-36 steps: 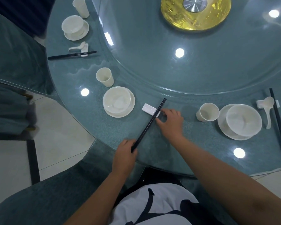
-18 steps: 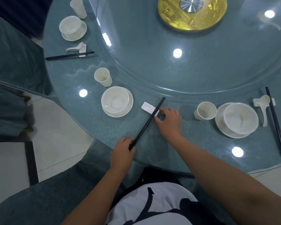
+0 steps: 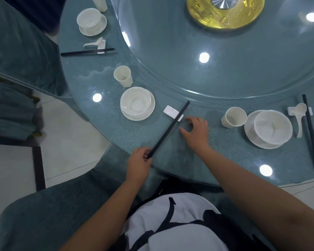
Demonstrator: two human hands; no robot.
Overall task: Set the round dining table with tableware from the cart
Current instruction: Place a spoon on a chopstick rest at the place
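**Chopsticks lined up on the rest**

Left hand [image 3: 138, 163] pinching the near end of the black chopsticks [image 3: 169, 129], fingers curled round the tips at the table edge, evidently to steer the angle while the far end lies across the small white rest [image 3: 173, 113]. Right hand [image 3: 195, 130] just beside the rest but apart from it, fingers loosely curled over the glass and gripping nothing, probably poised to nudge rest or sticks straight. Chopsticks slanted from the table edge up toward the turntable rim, raised at the far end by the rest so the eating tips stay off the table [image 3: 170, 160].

Left of the rest, a bowl on a saucer [image 3: 137, 104] with a cup [image 3: 123, 76] beyond it: same order as the finished setting on the right, where cup [image 3: 234, 117], bowl and saucer [image 3: 269, 128], spoon [image 3: 299, 120] and chopsticks [image 3: 312, 131] sit side by side. No spoon yet on this rest, so likely the piece left to fetch. Another complete setting at far left. Gold centrepiece [image 3: 223, 12] on the turntable. Cart out of view.
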